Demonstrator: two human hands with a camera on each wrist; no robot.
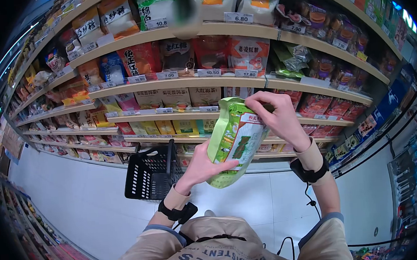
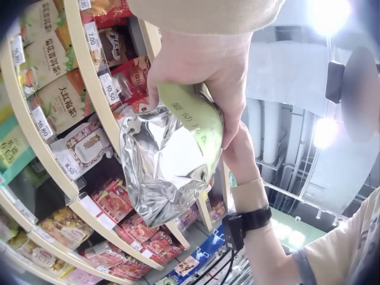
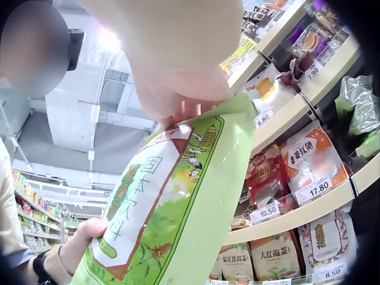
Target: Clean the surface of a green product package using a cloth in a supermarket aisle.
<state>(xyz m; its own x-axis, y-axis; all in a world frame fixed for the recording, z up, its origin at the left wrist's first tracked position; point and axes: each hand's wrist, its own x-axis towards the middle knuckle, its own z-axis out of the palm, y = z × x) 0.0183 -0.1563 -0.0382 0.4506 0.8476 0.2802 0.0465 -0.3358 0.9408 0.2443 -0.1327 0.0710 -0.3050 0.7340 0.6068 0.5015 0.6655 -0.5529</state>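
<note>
A green printed pouch [image 1: 233, 138] is held up in front of the shelves, tilted, between both hands. My left hand [image 1: 203, 165] grips its lower left side, the thumb lying across the printed front. At the upper right corner my right hand [image 1: 281, 119] pinches the top edge with curled fingers. In the left wrist view the pouch [image 2: 172, 160] shows a crumpled silver foil face next to a light green strip. Its printed front [image 3: 178, 202], with a white label panel, fills the middle of the right wrist view.
A black shopping basket [image 1: 147, 182] stands on the pale floor [image 1: 91, 186] to the left. Ahead, curved shelves [image 1: 163, 35] carry sugar bags, tea packs [image 1: 176, 98] and snacks behind price tags. A crumpled green pouch [image 1: 290, 59] lies on a shelf at the right.
</note>
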